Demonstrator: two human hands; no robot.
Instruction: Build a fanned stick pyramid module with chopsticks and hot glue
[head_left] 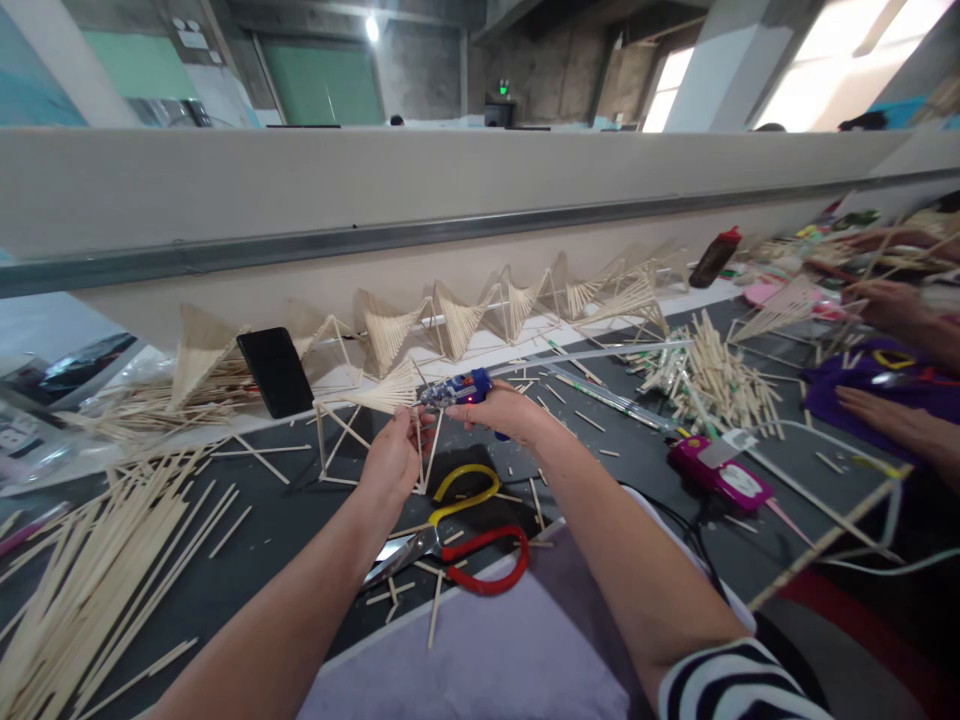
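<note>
My left hand (396, 450) is closed on a small frame of thin wooden sticks (330, 445), which has a fan of sticks (390, 388) at its top. To its right, my right hand (499, 412) is wrapped round a blue glue gun (461, 387). The gun's nozzle points left, close to the sticks by my left fingertips. Whether it touches them cannot be made out. Scissors (429, 540) with one yellow and one red handle lie open on the dark table (277, 570) just below my hands.
A black phone (275, 372) leans behind the frame. Finished stick shapes (465, 320) line the wall. Loose sticks (112, 570) lie at left, short ones (724, 370) at right, near a pink box (720, 475). Another person's hands (892, 305) are at far right.
</note>
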